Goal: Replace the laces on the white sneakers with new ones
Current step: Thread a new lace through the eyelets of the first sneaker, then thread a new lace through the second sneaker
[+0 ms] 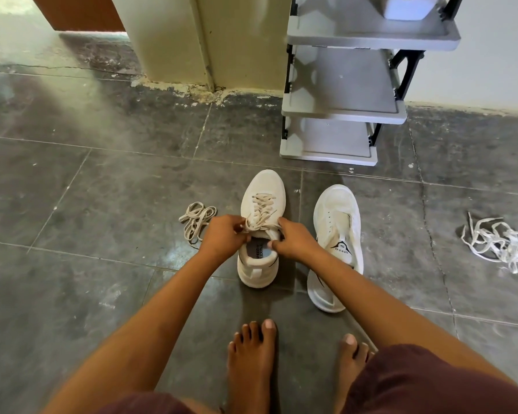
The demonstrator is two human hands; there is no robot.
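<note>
White sneakers: two on the floor, both within your reach. The laced sneaker (263, 186) stands upright directly between your hands, its long axis running straight away from you, toe far and heel near. Lacing is crossed up to the top eyelets. The unlaced sneaker (337, 222) lies tipped on its side just outside your right hand, roughly parallel to the first, with its eyelets bare.

Your left hand (222, 239) and right hand (295, 239) sit at the shoe's collar, one on either flank of the tongue. They are close but not touching. Each is curled and pinching the lace ends (256, 225) on its own side, and the ends cross in the gap between them. Whether a knot has formed there cannot be told.

A beige lace bundle (196, 219) lies just outside your left hand, apart from the shoe. A white lace tangle (495, 243) lies well beyond your right hand, past the unlaced sneaker.

Judgement: the first shoe is at the tying stage and the second is untouched by new lace. The beige bundle looks like its replacement and the white tangle like discards. The bundle is on your left and the shoe that needs it on your right, so one must cross over.
</note>
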